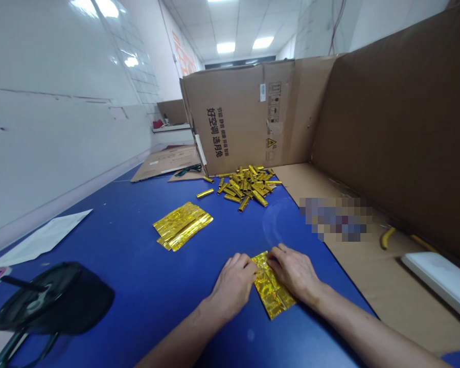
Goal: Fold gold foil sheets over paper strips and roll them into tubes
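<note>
A sheet of gold foil paper lies on the blue table right in front of me. My left hand rests on its left edge with the fingers curled and pinching the foil. My right hand presses on its upper right edge, fingers bent onto the foil. A stack of flat gold foil sheets lies further out to the left. Beyond it sits a pile of several rolled gold foil tubes against a cardboard box.
A large cardboard box stands at the back, and a cardboard wall runs along the right over a cardboard sheet. A black round object sits at the near left, with white paper behind it. A white slab lies at right.
</note>
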A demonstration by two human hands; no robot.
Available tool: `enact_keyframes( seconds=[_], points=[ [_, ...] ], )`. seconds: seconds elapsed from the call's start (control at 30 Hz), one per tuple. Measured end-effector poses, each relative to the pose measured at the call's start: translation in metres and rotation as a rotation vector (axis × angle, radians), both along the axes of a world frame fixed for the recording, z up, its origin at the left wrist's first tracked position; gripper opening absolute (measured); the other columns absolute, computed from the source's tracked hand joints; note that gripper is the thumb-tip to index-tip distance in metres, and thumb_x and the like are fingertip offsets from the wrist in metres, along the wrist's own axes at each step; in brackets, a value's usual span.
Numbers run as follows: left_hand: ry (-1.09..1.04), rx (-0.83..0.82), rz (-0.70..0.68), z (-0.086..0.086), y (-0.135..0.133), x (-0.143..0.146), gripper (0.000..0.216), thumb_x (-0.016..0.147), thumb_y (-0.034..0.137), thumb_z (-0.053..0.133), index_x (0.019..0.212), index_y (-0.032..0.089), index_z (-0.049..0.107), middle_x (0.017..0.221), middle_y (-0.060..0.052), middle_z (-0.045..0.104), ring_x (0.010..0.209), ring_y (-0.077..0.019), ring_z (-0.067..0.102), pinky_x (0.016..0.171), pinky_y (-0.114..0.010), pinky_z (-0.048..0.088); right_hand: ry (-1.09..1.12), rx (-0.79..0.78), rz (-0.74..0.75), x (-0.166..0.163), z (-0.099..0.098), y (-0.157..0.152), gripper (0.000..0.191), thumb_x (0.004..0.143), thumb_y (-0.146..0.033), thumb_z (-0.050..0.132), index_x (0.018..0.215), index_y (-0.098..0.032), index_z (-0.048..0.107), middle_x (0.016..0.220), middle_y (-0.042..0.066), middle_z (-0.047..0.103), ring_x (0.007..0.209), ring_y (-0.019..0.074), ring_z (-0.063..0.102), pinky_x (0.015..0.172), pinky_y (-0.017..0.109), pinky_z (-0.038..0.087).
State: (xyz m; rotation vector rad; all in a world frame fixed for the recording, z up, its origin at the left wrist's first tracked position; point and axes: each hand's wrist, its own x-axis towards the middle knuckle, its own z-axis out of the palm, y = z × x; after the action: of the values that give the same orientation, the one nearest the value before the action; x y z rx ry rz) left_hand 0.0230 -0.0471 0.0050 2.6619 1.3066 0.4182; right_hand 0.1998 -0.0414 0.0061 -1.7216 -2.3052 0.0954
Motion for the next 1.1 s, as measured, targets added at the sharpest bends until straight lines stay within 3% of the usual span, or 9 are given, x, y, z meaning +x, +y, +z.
enact_keyframes(
  seconds=[0.43,0.6,1.1],
  points=[
    [0.010,0.004,0.018,-0.0021,-0.0011,0.0003,0.017,0.082,0.013,0.038,0.086,0.018,0.053,0.087,-0.004,0.049,0.084,-0.0169,0.042,0.075,-0.030,0.037,0.025,0.010,0.068,0.0045,-0.0006,-0.0003,0.025,0.085,-0.025,0.037,0.096,-0.027,0.059,0.078,0.001,0.063,0.077,0.0149,0.058,0.060,0.022,0.036],
    [0.012,0.018,0.011,-0.0018,-0.0013,0.0001,0.018,0.083,0.013,0.037,0.087,0.018,0.054,0.087,-0.004,0.049,0.085,-0.0169,0.042,0.076,-0.031,0.037,0.049,-0.006,0.096,0.0045,0.0008,-0.0017,0.027,0.086,-0.025,0.035,0.098,-0.028,0.059,0.086,0.001,0.067,0.081,0.0149,0.060,0.063,0.023,0.038],
    [0.009,0.038,-0.013,-0.0018,-0.0009,-0.0004,0.019,0.084,0.014,0.035,0.088,0.018,0.053,0.088,-0.005,0.049,0.085,-0.0166,0.042,0.076,-0.030,0.038,-0.021,-0.027,0.075,0.0056,0.0048,-0.0034,0.028,0.086,-0.029,0.035,0.102,-0.030,0.058,0.089,0.001,0.069,0.076,0.0168,0.063,0.057,0.024,0.036]
  ],
)
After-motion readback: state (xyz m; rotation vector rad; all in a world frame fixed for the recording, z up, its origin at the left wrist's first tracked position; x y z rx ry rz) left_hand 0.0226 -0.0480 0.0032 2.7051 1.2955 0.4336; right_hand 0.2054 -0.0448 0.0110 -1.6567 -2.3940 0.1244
